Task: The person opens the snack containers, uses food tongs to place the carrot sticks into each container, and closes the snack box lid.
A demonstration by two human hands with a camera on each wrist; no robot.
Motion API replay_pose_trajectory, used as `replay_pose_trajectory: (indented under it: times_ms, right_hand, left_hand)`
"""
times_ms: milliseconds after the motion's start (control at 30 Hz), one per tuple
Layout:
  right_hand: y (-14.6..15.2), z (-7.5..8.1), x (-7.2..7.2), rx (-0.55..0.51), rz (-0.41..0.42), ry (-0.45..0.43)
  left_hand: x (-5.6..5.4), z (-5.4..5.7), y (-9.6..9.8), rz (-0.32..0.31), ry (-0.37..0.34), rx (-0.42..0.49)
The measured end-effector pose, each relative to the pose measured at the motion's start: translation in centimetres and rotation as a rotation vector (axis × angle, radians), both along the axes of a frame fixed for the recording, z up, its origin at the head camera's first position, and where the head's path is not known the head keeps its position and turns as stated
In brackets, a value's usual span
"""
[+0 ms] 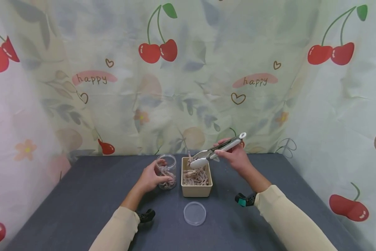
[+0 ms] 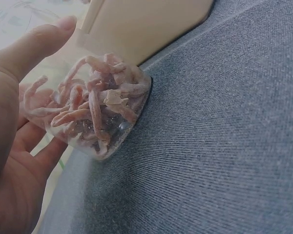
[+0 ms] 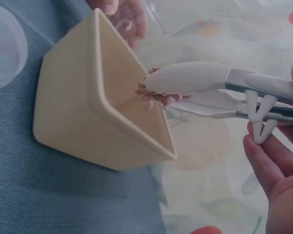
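Note:
My left hand (image 1: 151,178) grips a clear jar (image 1: 166,167) from its left side, thumb in front. Pinkish-brown dried strips (image 2: 95,97) lie in the jar's lower part. To the jar's right stands a beige rectangular bin (image 1: 196,190) with many similar strips (image 1: 195,177) inside. My right hand (image 1: 236,158) holds white and grey tongs (image 1: 227,146) by the handles. Their white heads (image 3: 185,78) pinch a small bunch of strips (image 3: 158,97) at the bin's opening, over its far part. One strip sticks up from the bunch in the head view.
A round clear lid (image 1: 194,213) lies on the dark blue-grey tabletop (image 1: 81,202) in front of the bin. Behind the table hangs a patterned curtain (image 1: 191,104) with cherries, and more of it hangs at both sides. Each wrist wears a black band (image 1: 245,199).

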State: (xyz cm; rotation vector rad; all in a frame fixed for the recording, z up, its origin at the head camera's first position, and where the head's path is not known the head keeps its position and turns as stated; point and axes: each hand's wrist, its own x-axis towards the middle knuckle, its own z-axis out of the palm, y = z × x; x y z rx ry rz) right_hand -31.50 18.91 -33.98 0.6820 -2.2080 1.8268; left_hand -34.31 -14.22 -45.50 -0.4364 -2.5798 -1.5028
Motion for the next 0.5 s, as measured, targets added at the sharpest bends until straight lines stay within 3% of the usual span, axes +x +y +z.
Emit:
replay_pose_trajectory:
  times_ms: [233, 500]
  right_hand:
    - [0.2, -0.4, -1.9, -0.012, -0.030, 0.025]
    - [-0.8, 0.8, -1.9, -0.013, -0.035, 0.038]
  left_hand:
    - [0.0, 0.1, -0.1, 0.001, 0.007, -0.010]
    - [0.0, 0.1, 0.1, -0.004, 0.001, -0.004]
